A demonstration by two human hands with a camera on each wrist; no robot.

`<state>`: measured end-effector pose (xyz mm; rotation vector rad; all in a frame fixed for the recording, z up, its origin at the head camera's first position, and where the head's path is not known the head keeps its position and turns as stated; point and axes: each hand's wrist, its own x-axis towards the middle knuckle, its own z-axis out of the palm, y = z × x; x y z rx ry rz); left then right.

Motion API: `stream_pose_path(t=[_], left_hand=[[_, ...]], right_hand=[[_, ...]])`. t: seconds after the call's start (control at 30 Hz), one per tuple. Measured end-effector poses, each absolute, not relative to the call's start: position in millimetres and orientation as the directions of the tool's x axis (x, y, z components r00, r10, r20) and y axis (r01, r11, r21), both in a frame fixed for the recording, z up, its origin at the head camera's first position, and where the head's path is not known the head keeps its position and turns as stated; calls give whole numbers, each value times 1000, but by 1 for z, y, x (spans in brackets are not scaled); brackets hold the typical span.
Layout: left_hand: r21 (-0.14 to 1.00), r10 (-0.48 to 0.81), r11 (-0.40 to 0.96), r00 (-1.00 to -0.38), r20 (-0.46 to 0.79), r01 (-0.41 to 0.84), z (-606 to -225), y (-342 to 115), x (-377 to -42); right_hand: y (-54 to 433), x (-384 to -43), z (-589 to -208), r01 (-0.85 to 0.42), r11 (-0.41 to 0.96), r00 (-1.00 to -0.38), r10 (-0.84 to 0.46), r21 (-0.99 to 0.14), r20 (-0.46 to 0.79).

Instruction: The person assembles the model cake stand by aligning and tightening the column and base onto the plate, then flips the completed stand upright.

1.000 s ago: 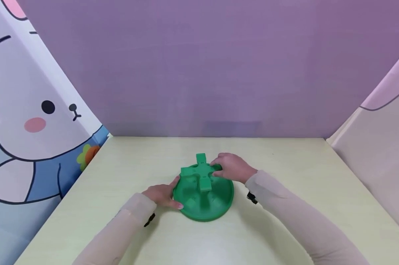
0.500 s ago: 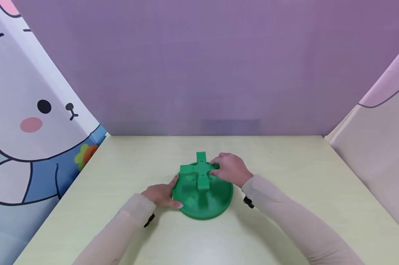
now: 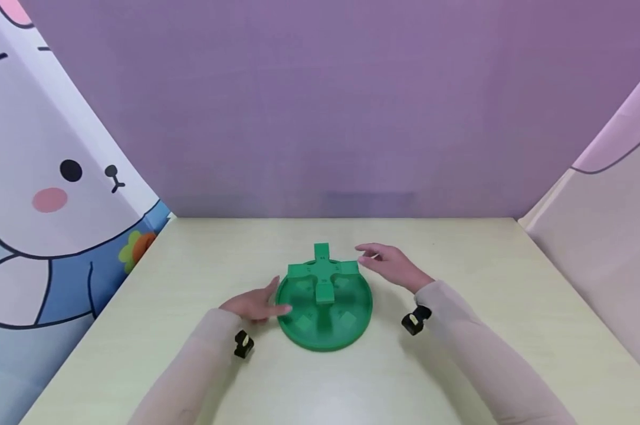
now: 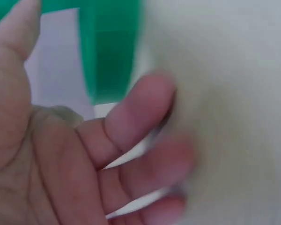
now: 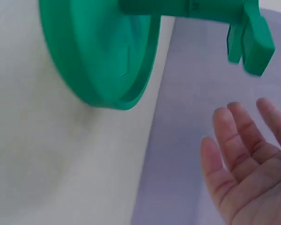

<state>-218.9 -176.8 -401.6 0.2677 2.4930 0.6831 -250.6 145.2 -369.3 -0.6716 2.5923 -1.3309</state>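
A round green base (image 3: 304, 330) with a raised rim lies on the table, and a green cross-shaped top (image 3: 322, 270) with square-ended arms stands above its middle on a post. At the base's left rim is my left hand (image 3: 253, 303), thumb and fingers spread, holding nothing; the left wrist view shows its fingers relaxed beside the green rim. My right hand (image 3: 389, 264) hovers just right of the cross's right arm, fingers loosely bent and apart from it. In the right wrist view the right palm (image 5: 260, 183) faces the green piece with nothing in it.
The pale wooden table (image 3: 458, 330) ends at a purple wall panel (image 3: 320, 118) behind. A panel with a cartoon animal (image 3: 70, 248) stands along the left, and a pale panel (image 3: 611, 248) along the right.
My right hand has let go of the cross's right arm and drawn back to the right. My left hand has loosened from the rim and shifted slightly left.
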Motion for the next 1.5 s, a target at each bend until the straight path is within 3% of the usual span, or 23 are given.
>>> stream_pose_path(t=[0.13, 0.27, 0.47, 0.63, 1.5], left_hand=[[656, 321, 753, -844, -431, -48, -400, -181, -227], [713, 314, 690, -837, -448, -123, -402, -184, -230], [747, 243, 606, -830, -501, -274, -407, -181, -225], [743, 257, 601, -809, -529, -295, -412, -179, -227], [724, 280, 620, -777, -563, -302, -410, -176, -232]], right_hand=[[158, -254, -383, -206, 484, -929, -369, -851, 15], [159, -255, -399, -117, 504, -931, -356, -856, -83], [151, -253, -420, -30, 593, -905, -357, -805, -230], [147, -248, -429, 20, 621, -889, -348, -783, -299], [137, -249, -419, -32, 707, -865, -375, -706, -335]])
